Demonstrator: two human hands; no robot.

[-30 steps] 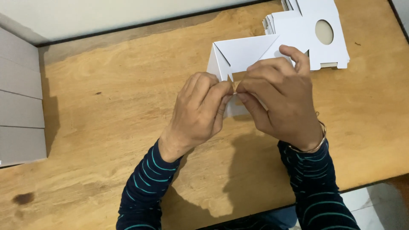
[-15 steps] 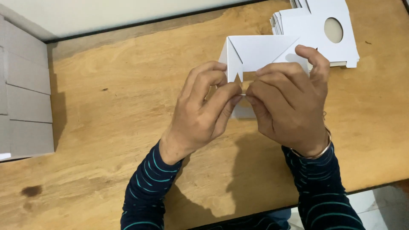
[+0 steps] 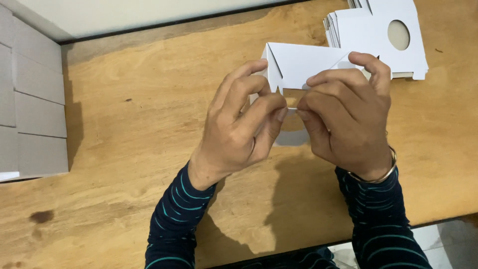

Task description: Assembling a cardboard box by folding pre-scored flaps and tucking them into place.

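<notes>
Left hand (image 3: pixel 239 124) and right hand (image 3: pixel 348 114) pinch a smooth white card box (image 3: pixel 303 62), maybe half-folded, above the wooden table (image 3: pixel 124 124).

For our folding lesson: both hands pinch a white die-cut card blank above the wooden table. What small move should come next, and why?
Probably press the pinched flap flat along its crease: the left hand and right hand meet fingertip to fingertip at the white card blank's lower edge, only partly folded.
</notes>
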